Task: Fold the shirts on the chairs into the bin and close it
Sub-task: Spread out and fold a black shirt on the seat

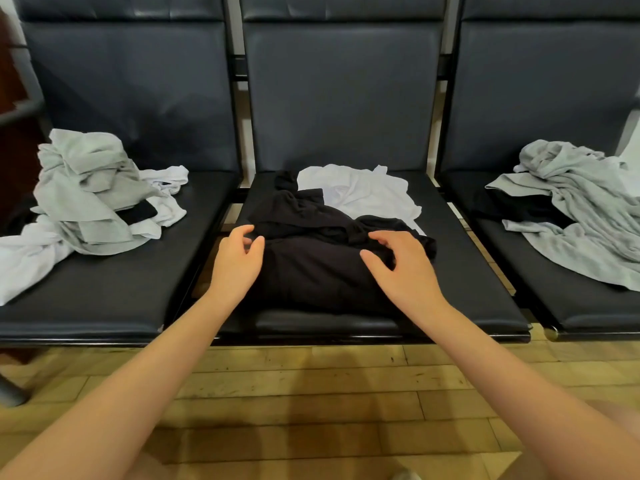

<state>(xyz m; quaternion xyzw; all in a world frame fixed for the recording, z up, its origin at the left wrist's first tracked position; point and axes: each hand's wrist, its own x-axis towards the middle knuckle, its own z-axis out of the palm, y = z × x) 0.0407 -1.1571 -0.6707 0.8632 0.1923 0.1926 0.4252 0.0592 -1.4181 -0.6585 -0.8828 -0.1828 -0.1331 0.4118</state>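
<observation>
A black shirt lies partly folded on the middle chair seat, overlapping a white shirt spread behind it. My left hand hovers at the black shirt's left edge, fingers loosely curled, holding nothing. Over the shirt's right part is my right hand, fingers spread and bent, fingertips at the cloth without a clear grip. The bin is out of view.
The left chair carries a heap of grey and white shirts with a dark piece tucked in. A grey shirt over a black one lies on the right chair. Wooden floor runs in front.
</observation>
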